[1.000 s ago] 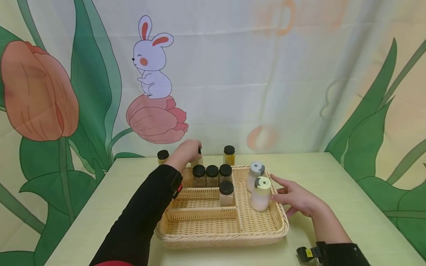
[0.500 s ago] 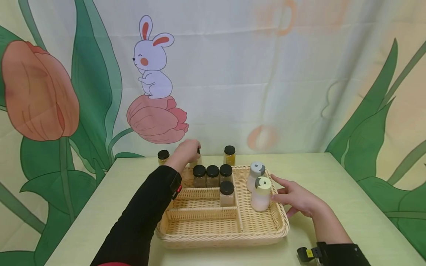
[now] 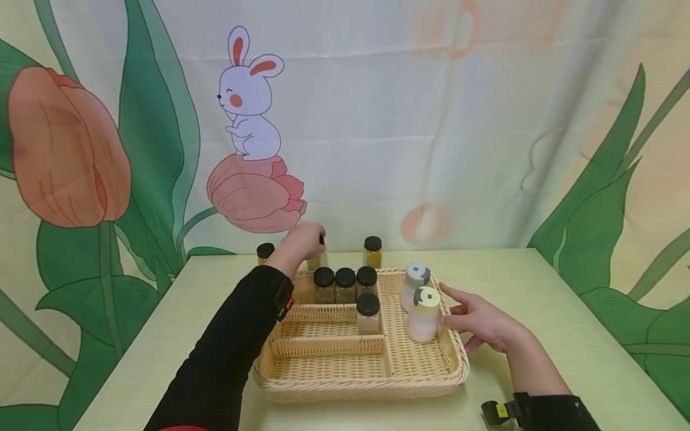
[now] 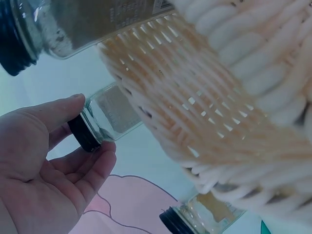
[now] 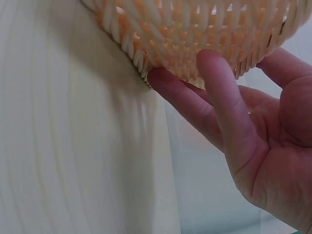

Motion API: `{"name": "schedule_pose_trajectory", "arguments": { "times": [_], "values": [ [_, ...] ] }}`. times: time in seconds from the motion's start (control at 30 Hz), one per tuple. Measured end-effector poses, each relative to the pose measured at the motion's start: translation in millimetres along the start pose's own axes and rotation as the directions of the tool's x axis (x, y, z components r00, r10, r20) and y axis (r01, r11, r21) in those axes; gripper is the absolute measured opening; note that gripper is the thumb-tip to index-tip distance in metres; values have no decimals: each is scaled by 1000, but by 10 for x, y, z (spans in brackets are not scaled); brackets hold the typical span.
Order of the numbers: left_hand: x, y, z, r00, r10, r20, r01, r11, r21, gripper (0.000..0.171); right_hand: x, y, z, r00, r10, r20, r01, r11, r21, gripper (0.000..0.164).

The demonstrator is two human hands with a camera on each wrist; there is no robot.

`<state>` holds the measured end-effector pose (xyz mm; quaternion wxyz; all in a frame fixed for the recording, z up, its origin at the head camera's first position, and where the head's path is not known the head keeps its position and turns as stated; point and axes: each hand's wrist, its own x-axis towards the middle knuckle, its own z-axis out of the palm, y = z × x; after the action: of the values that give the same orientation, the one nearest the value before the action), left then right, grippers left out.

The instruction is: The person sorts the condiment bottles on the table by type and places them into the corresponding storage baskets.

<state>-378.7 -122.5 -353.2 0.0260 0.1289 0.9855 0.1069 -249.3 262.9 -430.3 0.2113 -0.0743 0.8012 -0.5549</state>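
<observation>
Printed rabbit-and-tulip backdrop [image 3: 356,120] behind pale yellow table [image 3: 164,323]. Left hand [image 4: 53,165], thumb and fingers pinching black lid [image 4: 84,134] of glass jar [image 4: 115,112], beyond compartmented wicker basket [image 3: 361,390]; right hand [image 3: 482,323], fingers spread, touching basket's right side.

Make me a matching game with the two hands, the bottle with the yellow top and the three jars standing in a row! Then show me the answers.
Things:
1. left hand
2. right hand
3. yellow-topped bottle
4. row of three jars

Where or how:
A. inside the basket, in its back-left compartment
B. pinching a jar by its black lid
C. in the long right-hand compartment
D. at the basket's outer right side

Right pairs: 1-B, 2-D, 3-C, 4-A
</observation>
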Motion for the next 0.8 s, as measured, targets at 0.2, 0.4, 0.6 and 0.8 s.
{"name": "schedule_pose_trajectory", "arguments": {
  "times": [0.2,0.4,0.6,0.8],
  "values": [
    [-47,2,-97,1000,-13,-10,13,1000,-24,42,-7,-7,4,1000,-1,3,1,1000,3,91],
    [-77,-18,-190,999,-13,-32,12,999,-32,41,-9,-18,4,1000,0,-2,0,1000,-3,91],
    [-106,-24,-260,999,-7,-41,6,1000,-14,41,-7,-10,6,1000,3,-3,-3,1000,-2,91],
    [-104,-9,-322,997,-2,-74,0,999,-38,40,-5,-1,5,1000,6,-7,-6,1000,-5,91]
  ]
}}
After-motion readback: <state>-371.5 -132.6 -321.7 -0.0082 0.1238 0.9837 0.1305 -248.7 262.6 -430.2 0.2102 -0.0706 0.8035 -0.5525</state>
